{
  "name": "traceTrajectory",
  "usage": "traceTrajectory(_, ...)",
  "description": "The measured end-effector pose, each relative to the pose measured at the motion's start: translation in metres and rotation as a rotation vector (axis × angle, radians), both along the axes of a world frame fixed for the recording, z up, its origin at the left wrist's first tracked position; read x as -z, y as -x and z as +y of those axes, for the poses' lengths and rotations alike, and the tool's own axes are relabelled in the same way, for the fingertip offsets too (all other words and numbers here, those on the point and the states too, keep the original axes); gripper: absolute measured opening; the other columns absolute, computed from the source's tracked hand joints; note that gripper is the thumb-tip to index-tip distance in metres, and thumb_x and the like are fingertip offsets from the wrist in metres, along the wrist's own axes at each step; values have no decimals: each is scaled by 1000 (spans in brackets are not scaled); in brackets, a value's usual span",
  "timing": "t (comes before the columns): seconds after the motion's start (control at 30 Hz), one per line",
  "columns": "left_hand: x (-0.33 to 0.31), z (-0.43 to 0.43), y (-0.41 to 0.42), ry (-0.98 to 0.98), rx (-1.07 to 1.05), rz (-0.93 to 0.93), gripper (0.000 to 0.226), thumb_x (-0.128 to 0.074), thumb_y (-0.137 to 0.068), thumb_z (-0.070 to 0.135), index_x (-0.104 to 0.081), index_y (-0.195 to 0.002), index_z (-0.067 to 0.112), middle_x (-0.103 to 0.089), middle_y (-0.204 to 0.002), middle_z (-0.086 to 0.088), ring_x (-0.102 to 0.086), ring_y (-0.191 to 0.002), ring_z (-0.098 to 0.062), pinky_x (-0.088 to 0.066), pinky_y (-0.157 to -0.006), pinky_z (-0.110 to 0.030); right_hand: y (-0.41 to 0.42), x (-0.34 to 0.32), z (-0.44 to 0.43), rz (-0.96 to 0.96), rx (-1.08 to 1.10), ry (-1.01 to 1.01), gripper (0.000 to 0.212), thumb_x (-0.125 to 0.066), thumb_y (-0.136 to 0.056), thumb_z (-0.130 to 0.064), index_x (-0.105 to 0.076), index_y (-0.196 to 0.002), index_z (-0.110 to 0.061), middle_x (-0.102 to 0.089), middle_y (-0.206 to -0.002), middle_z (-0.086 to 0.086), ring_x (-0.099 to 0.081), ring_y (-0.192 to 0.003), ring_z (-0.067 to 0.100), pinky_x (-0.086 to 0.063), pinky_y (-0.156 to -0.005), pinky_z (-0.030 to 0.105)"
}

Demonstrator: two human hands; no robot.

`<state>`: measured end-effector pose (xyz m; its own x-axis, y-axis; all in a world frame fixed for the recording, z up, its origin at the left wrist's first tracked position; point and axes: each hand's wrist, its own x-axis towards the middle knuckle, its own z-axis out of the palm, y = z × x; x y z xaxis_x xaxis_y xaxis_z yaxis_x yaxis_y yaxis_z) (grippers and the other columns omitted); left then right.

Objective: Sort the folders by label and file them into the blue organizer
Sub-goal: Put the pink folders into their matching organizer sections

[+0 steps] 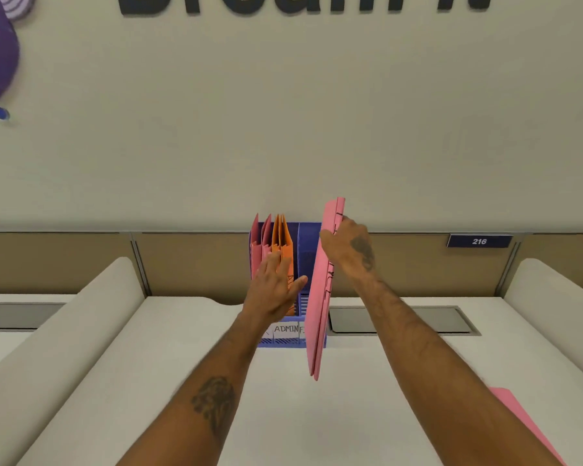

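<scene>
The blue organizer (308,245) stands at the back of the desk against the partition, with white labels on its front; one reads ADMIN. Pink folders (257,250) fill its left slot and orange folders (282,237) the middle slot. My left hand (276,287) is open, fingers spread, resting against the orange folders. My right hand (349,245) grips a pink folder (322,297) held upright on edge in front of the organizer's right slot, above the desk. Handwriting on that folder is only partly readable.
Another pink folder (525,428) lies on the desk at the lower right, partly under my right forearm. Padded dividers (81,317) rise on both sides of the white desk. A grey cable flap (435,319) sits right of the organizer. A 216 sign (479,241) hangs on the partition.
</scene>
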<state>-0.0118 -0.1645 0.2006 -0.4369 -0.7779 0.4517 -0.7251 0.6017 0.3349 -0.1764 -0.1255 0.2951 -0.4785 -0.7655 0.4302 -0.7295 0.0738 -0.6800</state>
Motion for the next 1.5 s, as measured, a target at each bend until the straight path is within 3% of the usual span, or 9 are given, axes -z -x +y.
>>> traceTrajectory(0.17, -12, -58, 4, -53, -61, -185, 83, -37, -94, 67, 1, -157, 28, 13, -165, -8, 13, -152, -29, -1, -120, -55, -4, -7, -32, 58, -36, 63, 32, -49, -97, -34, -56, -118, -11, -63, -89, 3, -63, -70, 20, -56, -63, 32)
traceTrajectory(0.37, -4, -107, 19, -24, -50, -332, 86, -36, -93, 68, 10, -156, 31, 23, -163, -8, 23, -149, -29, 6, -118, -60, 9, 1, -77, 48, -10, 151, 32, -49, -96, -30, -54, -120, -10, -70, -103, 11, -62, -69, 23, -51, -61, 26)
traceTrajectory(0.53, 18, -122, 21, 71, -97, -406, 91, -55, -90, 49, 7, -154, 32, 4, -166, -8, 12, -152, -31, 10, -116, -60, 16, 24, -111, 49, -31, 179, 38, -50, -97, -26, -49, -130, -7, -66, -121, 17, -69, -92, 35, -61, -74, 42)
traceTrajectory(0.7, 31, -132, 9, 156, -155, -385, 91, -56, -86, 29, 5, -154, 32, -10, -164, -8, -2, -152, -31, 3, -118, -60, 15, 55, -134, 55, -48, 252, 35, -50, -97, -24, -51, -126, -5, -69, -111, 17, -70, -85, 32, -61, -71, 39)
traceTrajectory(1.07, 39, -137, -1, 225, -162, -380, 93, -62, -87, 37, 2, -155, 31, -18, -163, -6, -11, -151, -30, -1, -119, -58, 6, 82, -163, 79, -59, 251, 39, -50, -98, -26, -49, -132, -6, -67, -114, 18, -69, -90, 34, -59, -73, 39)
traceTrajectory(1.5, 39, -136, 0, 263, -180, -358, 91, -66, -82, 29, -9, -154, 30, -28, -159, -6, -22, -147, -30, -7, -118, -56, -6, 138, -162, 82, -108, 130, 46, -44, -101, -33, -43, -141, -9, -64, -117, 15, -65, -98, 26, -59, -75, 36)
